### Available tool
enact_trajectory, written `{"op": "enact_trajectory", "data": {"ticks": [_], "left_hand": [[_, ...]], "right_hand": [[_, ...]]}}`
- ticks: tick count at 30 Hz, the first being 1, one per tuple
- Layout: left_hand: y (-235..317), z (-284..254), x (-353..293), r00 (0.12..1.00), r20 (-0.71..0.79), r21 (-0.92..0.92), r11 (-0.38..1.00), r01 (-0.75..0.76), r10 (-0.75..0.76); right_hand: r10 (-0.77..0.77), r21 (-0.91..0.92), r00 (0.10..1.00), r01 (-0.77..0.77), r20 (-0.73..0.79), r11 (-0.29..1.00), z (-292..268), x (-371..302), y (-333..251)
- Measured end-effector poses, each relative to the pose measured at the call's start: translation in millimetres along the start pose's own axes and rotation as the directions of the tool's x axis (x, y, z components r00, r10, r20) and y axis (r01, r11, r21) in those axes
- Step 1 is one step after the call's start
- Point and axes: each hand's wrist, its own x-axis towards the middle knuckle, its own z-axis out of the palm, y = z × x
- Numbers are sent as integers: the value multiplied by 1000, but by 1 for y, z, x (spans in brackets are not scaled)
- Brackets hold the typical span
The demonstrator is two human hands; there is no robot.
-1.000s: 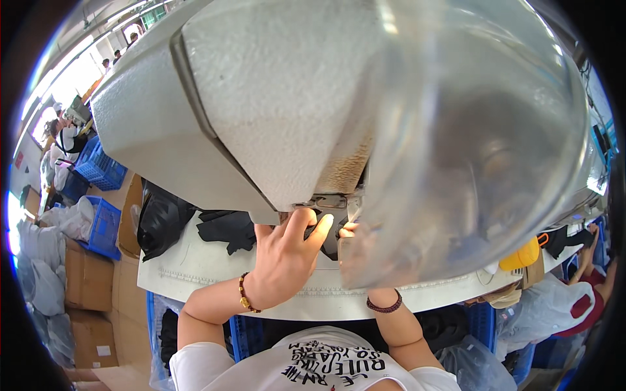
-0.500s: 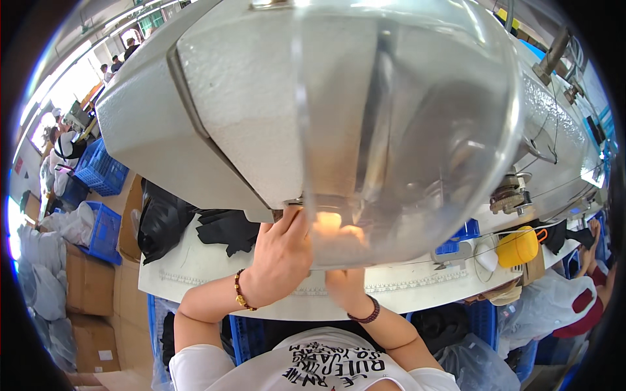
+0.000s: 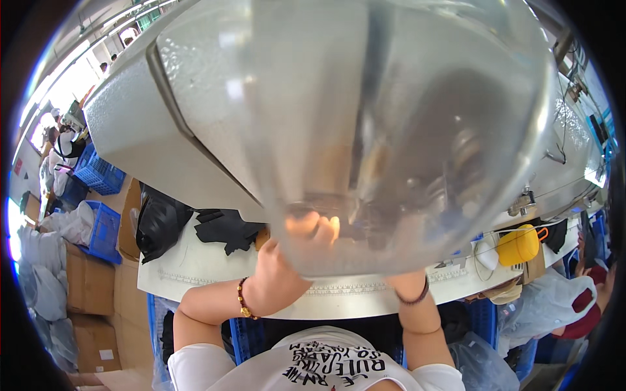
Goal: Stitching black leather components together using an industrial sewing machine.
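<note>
A big pale sewing machine head point(image 3: 140, 130) fills the upper middle, with a curved clear plastic shield point(image 3: 391, 258) in front of it. My left hand point(image 3: 277, 277), with a beaded bracelet, reaches under the shield near the machine's needle area. Its bright fingertips show only hazily through the plastic, so what they touch is unclear. Further right, my right hand point(image 3: 407, 281) is also partly behind the shield; its fingers are blurred. Left of the left hand, flat black cut pieces point(image 3: 227, 229) lie on the white table point(image 3: 195, 270).
A black plastic bag point(image 3: 162, 221) sits at the table's left end. On the right stand a yellow container point(image 3: 518, 246) and a white bag point(image 3: 548, 306). Blue crates point(image 3: 104, 231) and cardboard boxes point(image 3: 90, 280) line the floor at left. A printed ruler strip point(image 3: 345, 288) runs along the table's front.
My right hand has moved to the right, away from the left one. The left hand has shifted slightly down and its fingers now lie behind the shield. The shield appears larger and further left.
</note>
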Motion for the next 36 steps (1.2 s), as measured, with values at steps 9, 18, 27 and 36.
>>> {"op": "enact_trajectory", "data": {"ticks": [9, 18, 27, 36], "left_hand": [[-42, 4, -13, 988, 151, -312, 947, 82, -36], [-73, 15, -4, 988, 2, -373, 917, -140, 152], [-107, 46, -15, 969, 156, -419, 901, -112, 193], [-67, 8, -6, 987, -86, -181, 972, -149, 135]], "right_hand": [[-14, -16, 990, 17, 143, 1000, 6, -10, 26], [-119, -221, 967, 170, 226, 960, 12, -24, -12], [-101, 59, 981, 93, 165, 994, 20, -18, -10], [-152, -120, 985, 161, 82, 980, 26, -18, -11]]}}
